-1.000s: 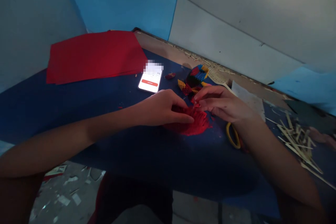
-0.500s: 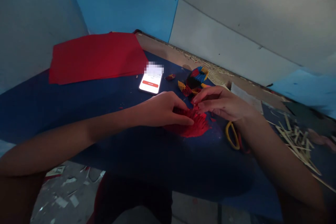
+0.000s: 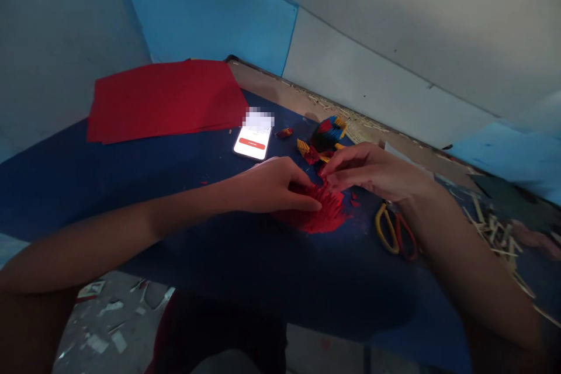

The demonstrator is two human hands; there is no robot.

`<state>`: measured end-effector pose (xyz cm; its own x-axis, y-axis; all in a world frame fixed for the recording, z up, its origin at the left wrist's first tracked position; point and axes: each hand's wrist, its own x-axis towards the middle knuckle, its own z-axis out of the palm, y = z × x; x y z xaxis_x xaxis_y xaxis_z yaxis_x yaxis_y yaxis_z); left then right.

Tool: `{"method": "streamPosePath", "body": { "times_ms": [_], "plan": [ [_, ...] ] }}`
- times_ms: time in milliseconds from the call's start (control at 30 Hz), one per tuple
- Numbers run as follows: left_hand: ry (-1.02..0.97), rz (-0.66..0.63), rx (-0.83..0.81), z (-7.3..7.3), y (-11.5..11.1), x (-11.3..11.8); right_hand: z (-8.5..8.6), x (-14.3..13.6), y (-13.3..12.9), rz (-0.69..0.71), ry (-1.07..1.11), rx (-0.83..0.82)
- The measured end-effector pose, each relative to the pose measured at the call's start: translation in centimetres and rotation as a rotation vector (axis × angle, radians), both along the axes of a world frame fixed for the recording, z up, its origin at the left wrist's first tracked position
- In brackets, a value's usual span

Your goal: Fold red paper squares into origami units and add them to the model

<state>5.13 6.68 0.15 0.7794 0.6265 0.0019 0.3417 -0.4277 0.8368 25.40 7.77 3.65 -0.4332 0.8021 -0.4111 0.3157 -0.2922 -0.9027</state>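
Note:
A heap of small red folded-paper pieces (image 3: 328, 217) lies on the dark blue tabletop (image 3: 263, 263). My left hand (image 3: 280, 184) rests at its left side, thumb and forefinger curved around some red pieces; the other fingers are hidden underneath. Over the heap's far edge, my right hand (image 3: 368, 172) has its thumb and fingertips pinched together on a small red piece that is mostly covered. Just beyond the fingers stands a blue, red, yellow and black folded-paper model (image 3: 328, 133), with a yellow and red paper part (image 3: 307, 151) in front of it.
Scissors (image 3: 394, 234) with yellow and red handles lie under my right wrist. A lit phone (image 3: 252, 143) and large red sheets (image 3: 166, 99) are on the left. Thin pale sticks (image 3: 499, 234) are piled at right. Paper scraps (image 3: 99, 342) litter the floor below.
My view has shifted slightly, so more of the scissors shows beside my right wrist. Both hands stay at the red heap, with the right fingertips moved very little.

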Motion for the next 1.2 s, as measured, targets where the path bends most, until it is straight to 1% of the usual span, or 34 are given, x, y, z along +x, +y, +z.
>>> {"method": "streamPosePath", "body": {
  "times_ms": [200, 300, 433, 533, 667, 733, 767, 800, 867, 967, 1067, 1133, 1200],
  "plan": [
    [-0.034, 0.031, 0.011, -0.1, 0.1, -0.1, -0.2, -0.1, -0.2, -0.075, 0.065, -0.041],
    [-0.023, 0.023, 0.02, -0.1, 0.1, -0.1, -0.7, 0.2, -0.2, -0.073, 0.083, -0.046],
    [-0.04, 0.016, 0.013, -0.1, 0.1, -0.1, -1.0, 0.5, -0.1, -0.041, 0.066, -0.013],
    [-0.055, 0.002, -0.01, -0.2, 0.1, 0.0, -0.5, 0.4, 0.1, 0.043, -0.022, 0.059],
    [-0.037, -0.026, -0.001, 0.0, -0.1, -0.1, 1.1, -0.2, 0.1, 0.237, -0.175, 0.215],
    [-0.014, -0.029, 0.023, 0.2, -0.2, -0.1, 1.7, -0.4, -0.2, 0.286, -0.233, 0.303],
    [-0.003, -0.023, 0.038, 0.3, -0.2, -0.1, 1.8, -0.5, -0.3, 0.289, -0.252, 0.342],
    [0.004, -0.012, 0.053, 0.3, -0.2, -0.1, 1.8, -0.5, -0.5, 0.273, -0.261, 0.375],
    [0.0, 0.016, 0.087, 0.3, -0.3, -0.1, 1.5, -0.5, -0.9, 0.198, -0.246, 0.409],
    [-0.019, 0.064, 0.135, 0.1, -0.4, 0.0, 0.5, -0.5, -1.3, 0.054, -0.189, 0.388],
    [-0.016, 0.109, 0.18, -0.3, -0.5, 0.2, -0.1, -0.6, -1.8, -0.019, -0.167, 0.371],
    [-0.003, 0.12, 0.197, -0.5, -0.6, 0.3, -0.2, -0.7, -2.5, -0.016, -0.202, 0.435],
    [0.009, 0.129, 0.201, -0.5, -0.6, 0.3, 0.1, -1.0, -3.4, -0.002, -0.297, 0.591]
  ]
}}
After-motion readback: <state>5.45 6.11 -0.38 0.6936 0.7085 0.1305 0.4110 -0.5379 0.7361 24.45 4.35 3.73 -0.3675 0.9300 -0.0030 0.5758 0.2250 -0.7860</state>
